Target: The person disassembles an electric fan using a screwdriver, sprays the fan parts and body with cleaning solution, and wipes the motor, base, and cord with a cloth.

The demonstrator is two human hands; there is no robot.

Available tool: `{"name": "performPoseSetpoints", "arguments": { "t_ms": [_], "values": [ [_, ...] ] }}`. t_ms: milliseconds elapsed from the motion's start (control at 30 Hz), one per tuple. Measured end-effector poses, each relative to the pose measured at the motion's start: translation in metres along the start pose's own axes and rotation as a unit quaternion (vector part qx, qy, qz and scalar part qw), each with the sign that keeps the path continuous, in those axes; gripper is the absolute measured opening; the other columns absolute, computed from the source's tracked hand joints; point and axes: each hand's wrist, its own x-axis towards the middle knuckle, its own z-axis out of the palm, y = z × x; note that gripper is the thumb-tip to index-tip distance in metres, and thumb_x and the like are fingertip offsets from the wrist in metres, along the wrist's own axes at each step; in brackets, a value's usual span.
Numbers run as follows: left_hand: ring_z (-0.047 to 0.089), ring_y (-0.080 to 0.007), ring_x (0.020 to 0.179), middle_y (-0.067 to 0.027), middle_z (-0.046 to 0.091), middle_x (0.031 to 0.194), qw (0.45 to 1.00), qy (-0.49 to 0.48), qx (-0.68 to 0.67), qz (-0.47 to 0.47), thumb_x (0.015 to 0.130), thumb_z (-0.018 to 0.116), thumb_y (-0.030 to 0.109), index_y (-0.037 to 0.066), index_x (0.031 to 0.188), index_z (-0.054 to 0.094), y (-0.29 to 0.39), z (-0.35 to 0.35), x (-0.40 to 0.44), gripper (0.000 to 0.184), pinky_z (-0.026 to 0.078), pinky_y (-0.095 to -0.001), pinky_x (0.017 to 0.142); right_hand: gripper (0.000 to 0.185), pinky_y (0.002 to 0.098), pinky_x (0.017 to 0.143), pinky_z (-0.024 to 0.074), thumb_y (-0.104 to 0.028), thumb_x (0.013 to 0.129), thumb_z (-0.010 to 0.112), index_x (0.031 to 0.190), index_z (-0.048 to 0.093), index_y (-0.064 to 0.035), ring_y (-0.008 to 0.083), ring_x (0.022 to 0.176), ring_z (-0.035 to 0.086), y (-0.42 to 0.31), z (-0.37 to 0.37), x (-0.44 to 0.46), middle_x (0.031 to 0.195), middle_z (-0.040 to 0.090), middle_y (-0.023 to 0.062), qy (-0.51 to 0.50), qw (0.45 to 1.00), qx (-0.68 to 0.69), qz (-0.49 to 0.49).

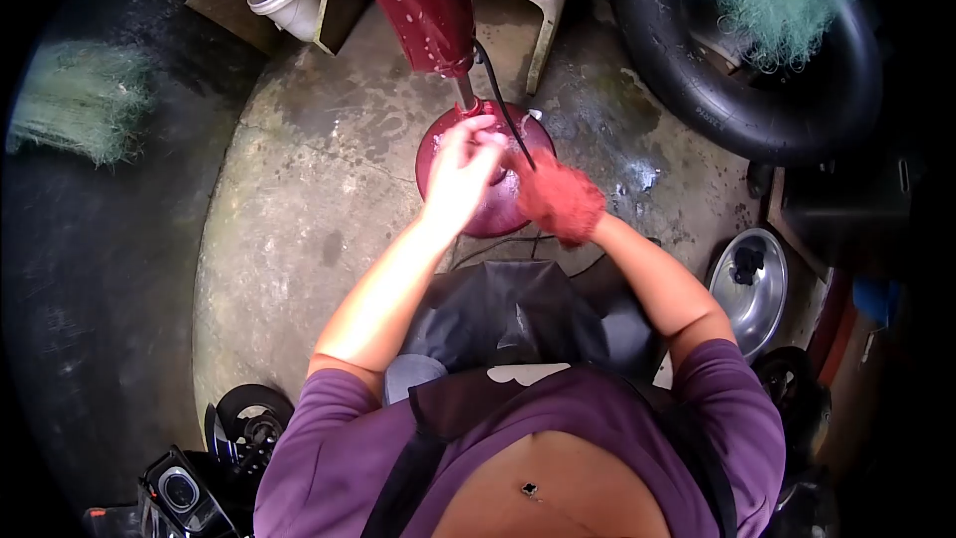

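A dark red stand (pixel 418 10) with a metal pole (pixel 464 92) rises from a round, wet-looking red base (pixel 430 154). Pale spots, like foam or water drops, dot its upper part. My left hand (pixel 463 154), bright and slightly blurred, is over the base just below the pole, its fingers curled; whatever lies in them does not show. A fluffy red cloth or mitt (pixel 563 197) covers my right hand over the right edge of the base. A black cord (pixel 506 110) hangs from the stand and runs down to this cloth.
A black inner tube (pixel 717 120) with green netting (pixel 772 0) lies at the upper right. A metal basin (pixel 762 304) holds something dark. At the upper left, a white bucket (pixel 291 8) stands by a shelf. Motorbike parts (pixel 184 483) show at lower left.
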Motion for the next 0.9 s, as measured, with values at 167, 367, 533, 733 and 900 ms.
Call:
{"name": "performPoseSetpoints", "arguments": {
  "t_ms": [167,367,533,733,900],
  "values": [
    [0.06,-0.0144,0.089,-0.0053,0.063,0.09,0.964,-0.099,-0.208,-0.136,0.097,0.063,0.029,-0.001,0.105,0.065,-0.02,0.07,0.007,0.031,0.05,-0.0273,0.082,0.066,0.0421,0.08,0.0541,-0.011,0.056,0.075,0.12,0.061,-0.0116,0.0343,0.098,0.065,0.063,-0.025,-0.079,0.114,0.062,0.0121,-0.156,0.985,0.054,0.049],
    [0.03,-0.0129,0.049,0.002,0.03,0.057,0.942,-0.041,-0.279,-0.182,0.105,0.046,0.028,0.013,0.07,0.038,-0.015,0.057,0.011,0.039,0.034,-0.0323,0.051,0.077,0.037,0.099,0.0463,-0.001,0.061,0.071,0.135,0.055,-0.0118,0.0297,0.127,0.05,0.12,-0.086,-0.157,0.144,0.047,0.0085,-0.062,0.991,0.088,0.082],
    [0.023,-0.0102,0.048,0.0045,0.024,0.056,0.947,-0.044,-0.217,-0.234,0.105,0.046,0.03,0.015,0.069,0.035,0.007,0.035,0.005,0.04,0.022,-0.028,0.045,0.048,0.0339,0.103,0.0463,0.003,0.084,0.051,0.132,0.059,-0.0029,0.0275,0.123,0.059,0.201,-0.097,-0.263,0.136,0.06,0.0138,-0.003,0.968,0.132,0.212],
    [0.028,-0.0059,0.043,0.0083,0.032,0.054,0.985,0.002,-0.037,-0.171,0.102,0.053,0.033,0.019,0.065,0.036,-0.001,-0.046,0.017,0.043,0.022,-0.0255,0.04,0.033,0.0297,0.088,0.0516,0.001,0.075,0.069,0.108,0.069,0.0009,0.0246,0.103,0.066,0.175,-0.214,-0.304,0.117,0.068,0.0131,0.083,0.878,0.289,0.372],
    [0.029,-0.0029,0.047,0.0096,0.035,0.058,0.992,0.017,0.101,-0.08,0.101,0.056,0.03,0.017,0.07,0.043,-0.004,-0.091,0.034,0.036,0.024,-0.0235,0.042,0.061,0.0321,0.089,0.0523,0.009,0.068,0.067,0.126,0.063,-0.0091,0.0301,0.106,0.066,0.124,-0.312,-0.316,0.115,0.068,0.0114,-0.041,0.96,-0.079,0.264]
  ]
}}
